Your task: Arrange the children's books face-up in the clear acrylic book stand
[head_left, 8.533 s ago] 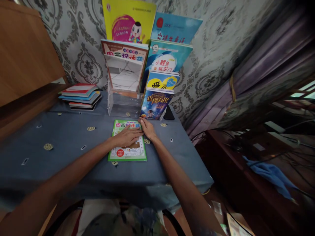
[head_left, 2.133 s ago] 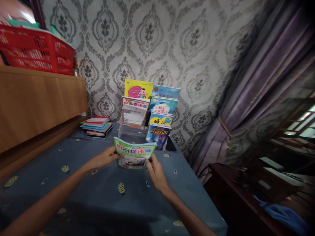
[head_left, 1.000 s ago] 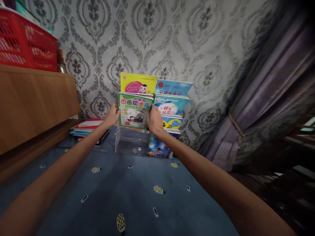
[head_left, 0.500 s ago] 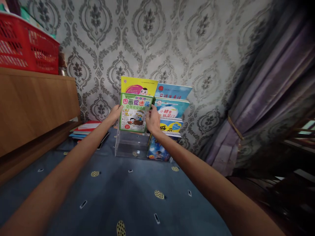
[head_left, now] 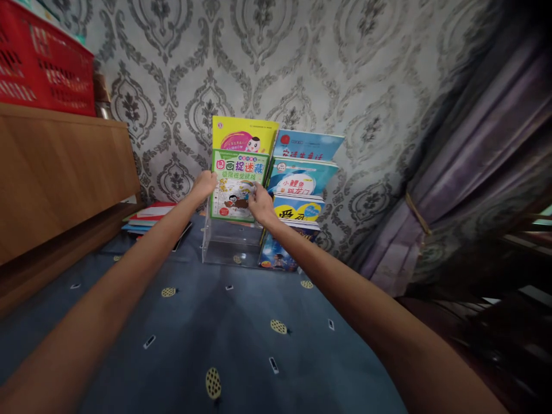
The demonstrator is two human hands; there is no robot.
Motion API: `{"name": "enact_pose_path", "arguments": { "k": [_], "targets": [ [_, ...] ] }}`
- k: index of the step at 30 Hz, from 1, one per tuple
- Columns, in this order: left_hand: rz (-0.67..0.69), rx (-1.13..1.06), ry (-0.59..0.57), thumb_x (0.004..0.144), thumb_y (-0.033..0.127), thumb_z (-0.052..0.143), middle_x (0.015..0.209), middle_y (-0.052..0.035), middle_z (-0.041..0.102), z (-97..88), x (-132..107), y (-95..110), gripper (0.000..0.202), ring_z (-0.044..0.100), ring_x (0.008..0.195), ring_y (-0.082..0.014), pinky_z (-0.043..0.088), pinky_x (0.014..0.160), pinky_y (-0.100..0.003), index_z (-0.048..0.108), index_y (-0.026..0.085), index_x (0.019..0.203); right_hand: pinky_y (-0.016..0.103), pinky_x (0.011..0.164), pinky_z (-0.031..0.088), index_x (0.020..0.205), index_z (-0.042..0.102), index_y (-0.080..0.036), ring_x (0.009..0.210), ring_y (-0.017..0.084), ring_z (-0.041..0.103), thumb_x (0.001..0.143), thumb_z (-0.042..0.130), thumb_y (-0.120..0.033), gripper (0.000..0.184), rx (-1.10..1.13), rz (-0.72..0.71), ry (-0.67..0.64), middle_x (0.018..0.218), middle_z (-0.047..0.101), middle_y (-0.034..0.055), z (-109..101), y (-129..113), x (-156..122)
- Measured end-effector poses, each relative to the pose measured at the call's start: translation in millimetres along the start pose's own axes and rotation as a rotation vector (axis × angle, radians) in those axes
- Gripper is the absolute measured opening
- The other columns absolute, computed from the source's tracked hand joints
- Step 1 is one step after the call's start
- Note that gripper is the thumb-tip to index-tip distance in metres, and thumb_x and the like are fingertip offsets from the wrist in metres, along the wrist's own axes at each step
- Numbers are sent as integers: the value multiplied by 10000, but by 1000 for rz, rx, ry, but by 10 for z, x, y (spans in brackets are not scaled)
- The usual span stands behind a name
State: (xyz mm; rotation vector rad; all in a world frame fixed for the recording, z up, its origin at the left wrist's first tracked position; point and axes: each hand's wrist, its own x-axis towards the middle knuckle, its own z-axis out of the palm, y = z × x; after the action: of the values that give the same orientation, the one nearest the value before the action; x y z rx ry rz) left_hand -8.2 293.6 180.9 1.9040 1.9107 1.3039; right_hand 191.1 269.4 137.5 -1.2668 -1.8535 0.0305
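A green-covered picture book (head_left: pixel 238 183) stands upright in the left column of a clear acrylic display rack (head_left: pixel 230 247), in front of a yellow book (head_left: pixel 244 135). My left hand (head_left: pixel 204 185) grips the book's left edge. My right hand (head_left: pixel 259 204) pinches its lower right corner. The rack's right column holds several stepped books, blue and yellow ones (head_left: pixel 299 178). The lowest left pocket of the rack shows only clear plastic.
The rack stands at the far edge of a table with a blue patterned cloth (head_left: pixel 215 322), against a patterned wall. A stack of books (head_left: pixel 149 217) lies to the left. A wooden cabinet (head_left: pixel 56 172) carries a red basket (head_left: pixel 38 63). Purple curtains (head_left: pixel 466 172) hang at right.
The green book went from flat on the table, was lifted with both hands, and now sits lower and further back in the rack's left column than half a second ago.
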Motion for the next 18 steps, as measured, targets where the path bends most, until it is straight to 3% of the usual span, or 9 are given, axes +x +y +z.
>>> {"name": "enact_pose_path", "arguments": {
  "k": [11,14,18],
  "targets": [
    [-30,105,-7,986,302,404,1223,-206,695,-92,-84,92,379,654,1144,-306,491,931,-352,695,101,1125,502,987,533,1428,466,-35,1185,333,605,875,454,-144,564,159,51,-55,1288,612,230,-108,-52,-239],
    [-12,104,-12,986,294,386,1213,-217,696,-86,-93,83,396,646,1152,-316,483,950,-365,699,87,1112,504,952,554,1418,483,-90,1169,304,612,886,444,-138,535,257,23,-89,1278,621,201,-111,-57,-483],
    [1,110,0,976,276,379,1214,-226,690,-77,-112,46,398,620,1194,-337,462,994,-394,701,83,1107,447,847,602,1406,503,-176,1042,244,662,902,477,-162,504,402,-22,-222,1268,630,154,-47,-70,-1056]
  ]
}}
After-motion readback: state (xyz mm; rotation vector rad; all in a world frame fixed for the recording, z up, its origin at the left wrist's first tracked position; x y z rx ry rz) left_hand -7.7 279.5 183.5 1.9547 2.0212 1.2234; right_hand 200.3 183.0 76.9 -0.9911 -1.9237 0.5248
